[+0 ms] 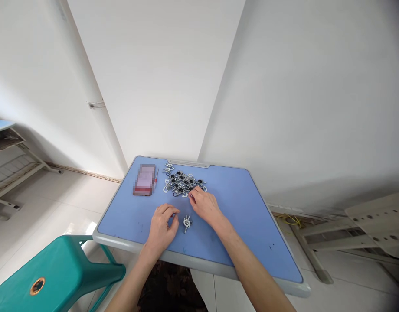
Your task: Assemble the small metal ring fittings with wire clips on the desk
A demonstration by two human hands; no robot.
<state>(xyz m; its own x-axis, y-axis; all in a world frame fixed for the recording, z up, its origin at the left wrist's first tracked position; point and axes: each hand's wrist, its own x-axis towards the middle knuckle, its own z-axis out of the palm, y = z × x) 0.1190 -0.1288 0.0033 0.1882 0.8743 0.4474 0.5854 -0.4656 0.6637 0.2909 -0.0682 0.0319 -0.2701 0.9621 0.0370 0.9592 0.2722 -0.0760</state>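
A heap of small metal fittings [178, 180] with black round parts and pale flanged plates lies toward the far side of the blue table. My right hand [206, 206] reaches to the heap's near right edge, its fingers bent together; whatever is between the fingertips is too small to make out. Closer to me, one metal fitting [187, 222] with a flanged plate and a stem lies by itself between my hands. My left hand [162, 225] rests just left of that fitting, fingers curved, with a gap between thumb and forefinger and nothing visible in it.
On the blue table [238, 208], a blurred purple-and-red rectangular item [145, 180] lies left of the heap beside a red-handled screwdriver [156, 175]. A green stool [56, 273] stands at the lower left. White walls rise behind; a metal frame [336, 234] is at right.
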